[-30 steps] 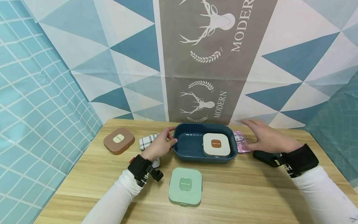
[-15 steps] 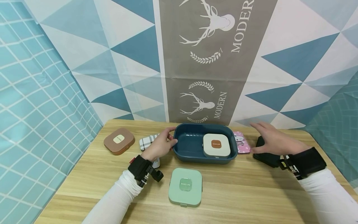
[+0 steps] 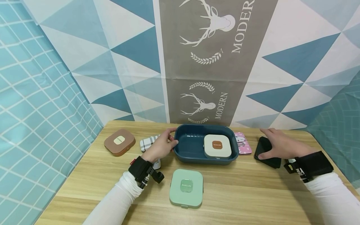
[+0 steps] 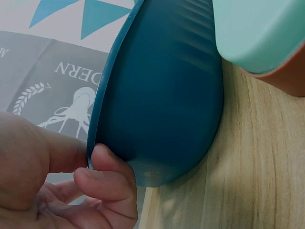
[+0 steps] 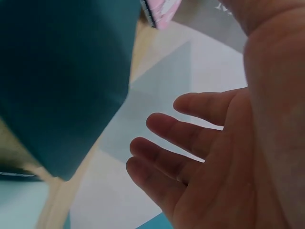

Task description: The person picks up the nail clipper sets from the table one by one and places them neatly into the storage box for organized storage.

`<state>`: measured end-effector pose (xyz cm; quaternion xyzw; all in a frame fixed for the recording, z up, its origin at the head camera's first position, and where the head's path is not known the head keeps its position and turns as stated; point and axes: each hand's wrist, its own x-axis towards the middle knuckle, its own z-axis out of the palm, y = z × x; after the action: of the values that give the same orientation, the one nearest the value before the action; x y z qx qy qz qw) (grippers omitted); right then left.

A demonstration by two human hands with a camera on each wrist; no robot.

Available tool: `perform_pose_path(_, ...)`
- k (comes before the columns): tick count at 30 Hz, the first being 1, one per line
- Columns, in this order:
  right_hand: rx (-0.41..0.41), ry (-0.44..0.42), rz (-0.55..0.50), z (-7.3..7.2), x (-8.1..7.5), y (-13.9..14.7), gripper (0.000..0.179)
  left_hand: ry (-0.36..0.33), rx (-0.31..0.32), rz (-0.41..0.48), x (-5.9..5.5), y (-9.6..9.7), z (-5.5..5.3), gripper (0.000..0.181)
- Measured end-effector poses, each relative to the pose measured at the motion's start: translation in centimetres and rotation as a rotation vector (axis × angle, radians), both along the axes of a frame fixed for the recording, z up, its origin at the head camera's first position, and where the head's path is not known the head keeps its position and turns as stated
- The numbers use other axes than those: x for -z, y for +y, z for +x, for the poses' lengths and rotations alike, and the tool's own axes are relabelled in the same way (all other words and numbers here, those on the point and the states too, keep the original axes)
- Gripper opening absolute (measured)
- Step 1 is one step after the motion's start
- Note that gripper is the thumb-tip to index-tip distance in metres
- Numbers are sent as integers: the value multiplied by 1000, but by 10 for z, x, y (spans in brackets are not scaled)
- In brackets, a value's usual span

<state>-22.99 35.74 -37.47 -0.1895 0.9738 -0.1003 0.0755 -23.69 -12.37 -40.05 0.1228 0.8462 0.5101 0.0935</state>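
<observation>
My left hand (image 3: 161, 144) pinches the left rim of a dark blue plastic bin (image 3: 189, 160); the left wrist view shows thumb and fingertips at the bin's edge (image 4: 164, 119). A cream manicure case (image 3: 209, 149) with a brown label lies in the bin's right half. My right hand (image 3: 284, 144) hovers with spread, relaxed fingers over a dark flat case (image 3: 270, 160), partly covering it in the head view. In the right wrist view the dark case (image 5: 66, 76) appears beside the fingers, with a gap between. Whether the thumb touches it is hidden.
A pink patterned case (image 3: 243, 144) lies against the bin's right side. A mint green manicure case (image 3: 186, 195) sits in front, a brown case (image 3: 119, 144) at the far left. A plaid case (image 3: 147, 143) is partly under my left wrist. A patterned cloth wall (image 3: 135, 78) stands behind the table.
My right hand has moved right, from beside the pink case to above the dark case. My left hand and the bin have stayed in place.
</observation>
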Motion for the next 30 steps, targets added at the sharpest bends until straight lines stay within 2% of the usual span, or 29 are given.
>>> perform_pose_path(11, 39, -23, 30, 1, 15, 12, 129, -2, -2, -2, 1, 0, 0, 58)
perform_pose_path(30, 34, -55, -5, 7, 25, 16, 125, 13, 3, 0, 3, 0, 0, 58)
